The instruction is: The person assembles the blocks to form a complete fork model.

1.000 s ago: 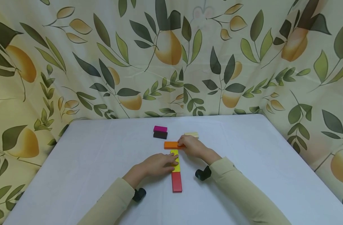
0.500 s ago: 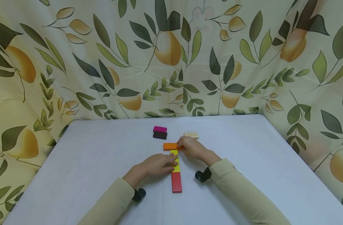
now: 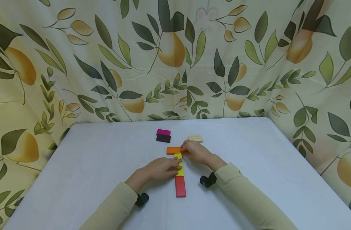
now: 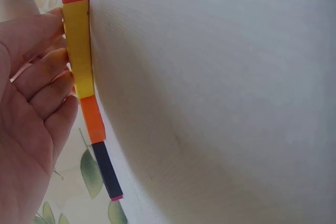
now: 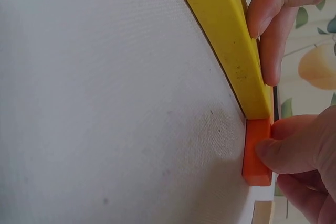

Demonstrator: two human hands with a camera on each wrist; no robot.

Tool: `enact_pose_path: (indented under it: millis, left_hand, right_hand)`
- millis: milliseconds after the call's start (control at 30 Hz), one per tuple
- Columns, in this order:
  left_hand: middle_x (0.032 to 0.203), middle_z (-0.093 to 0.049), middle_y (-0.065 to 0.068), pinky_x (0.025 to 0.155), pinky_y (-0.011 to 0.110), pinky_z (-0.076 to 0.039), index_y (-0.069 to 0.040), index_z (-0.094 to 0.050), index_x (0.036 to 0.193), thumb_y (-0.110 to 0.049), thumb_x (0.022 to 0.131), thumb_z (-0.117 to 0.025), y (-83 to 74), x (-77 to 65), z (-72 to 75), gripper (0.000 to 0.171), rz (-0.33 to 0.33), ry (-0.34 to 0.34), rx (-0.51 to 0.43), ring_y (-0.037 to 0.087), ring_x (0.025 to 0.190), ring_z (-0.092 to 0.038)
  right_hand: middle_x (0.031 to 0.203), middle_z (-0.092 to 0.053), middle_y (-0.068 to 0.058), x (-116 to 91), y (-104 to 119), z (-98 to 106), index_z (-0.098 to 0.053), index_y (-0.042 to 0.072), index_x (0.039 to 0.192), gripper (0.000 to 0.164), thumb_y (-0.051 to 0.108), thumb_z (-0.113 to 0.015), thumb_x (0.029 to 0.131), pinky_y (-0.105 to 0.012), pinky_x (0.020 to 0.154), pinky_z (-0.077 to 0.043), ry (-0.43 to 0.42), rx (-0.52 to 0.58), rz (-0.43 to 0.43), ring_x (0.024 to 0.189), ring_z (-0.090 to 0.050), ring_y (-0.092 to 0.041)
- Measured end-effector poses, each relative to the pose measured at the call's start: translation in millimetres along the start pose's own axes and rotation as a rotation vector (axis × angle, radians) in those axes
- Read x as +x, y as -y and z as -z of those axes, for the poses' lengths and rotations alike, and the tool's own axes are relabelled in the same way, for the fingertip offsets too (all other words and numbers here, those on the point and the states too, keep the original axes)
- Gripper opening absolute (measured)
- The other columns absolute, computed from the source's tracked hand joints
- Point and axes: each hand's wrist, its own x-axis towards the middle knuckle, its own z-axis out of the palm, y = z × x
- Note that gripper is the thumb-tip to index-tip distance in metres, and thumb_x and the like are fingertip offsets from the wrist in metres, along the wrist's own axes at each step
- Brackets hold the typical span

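Observation:
On the white table, a yellow block (image 3: 179, 171) lies in line with a red block (image 3: 180, 187), their ends meeting. The fingertips of my left hand (image 3: 161, 167) rest on the yellow block's upper face; in the left wrist view its fingers look relaxed. An orange block (image 3: 173, 151) lies crosswise at the yellow block's far end, and the right wrist view shows the two touching. With thumb and fingers my right hand (image 3: 196, 151) pinches the orange block (image 5: 257, 150) by its right part, covering that end in the head view.
Behind the orange block, a magenta block (image 3: 163, 132) and a black block (image 3: 163, 138) lie side by side on the left. Pale wooden blocks (image 3: 195, 138) sit just beyond my right hand. A leaf-and-fruit patterned curtain (image 3: 152, 80) borders the table.
My right hand has drawn the orange block slightly toward the near side, closing the narrow gap to the yellow block. My left hand stays in place on the yellow block.

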Motion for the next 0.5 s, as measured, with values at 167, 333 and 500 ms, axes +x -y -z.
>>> enact_pose_path:
  millis: [167, 333, 500]
  left_hand:
    - [0.137, -0.044, -0.005, 0.099, 0.033, -0.036, -0.019, -0.056, 0.129, -0.029, 0.092, -0.056, 0.2, 0.2, -0.4, 0.039, 0.0, 0.001, -0.007, 0.012, 0.129, -0.035]
    - [0.137, -0.045, -0.004, 0.1, 0.032, -0.036, -0.017, -0.056, 0.128, -0.028, 0.091, -0.057, 0.9, 0.5, -0.4, 0.038, -0.01, -0.003, -0.004, 0.012, 0.129, -0.035]
    - [0.137, -0.045, -0.003, 0.1, 0.032, -0.035, -0.016, -0.057, 0.127, -0.027, 0.092, -0.057, 1.0, 0.2, -0.1, 0.036, -0.016, -0.009, 0.0, 0.013, 0.129, -0.035]
  right_hand:
    - [0.097, -0.065, -0.006, -0.5, 0.8, -0.3, -0.072, 0.004, 0.095, 0.016, -0.001, -0.068, 0.08, -0.029, 0.083, -0.049, -0.005, -0.01, 0.001, 0.092, -0.059, -0.019]
    - [0.098, -0.065, -0.005, -1.4, 1.0, -1.3, -0.072, 0.004, 0.095, 0.016, -0.001, -0.067, 0.08, -0.03, 0.084, -0.049, -0.002, -0.008, -0.008, 0.093, -0.059, -0.019]
    - [0.098, -0.064, -0.005, -0.7, 1.2, -1.4, -0.072, 0.004, 0.095, 0.016, -0.001, -0.067, 0.081, -0.03, 0.084, -0.049, 0.004, 0.0, -0.02, 0.093, -0.059, -0.019]
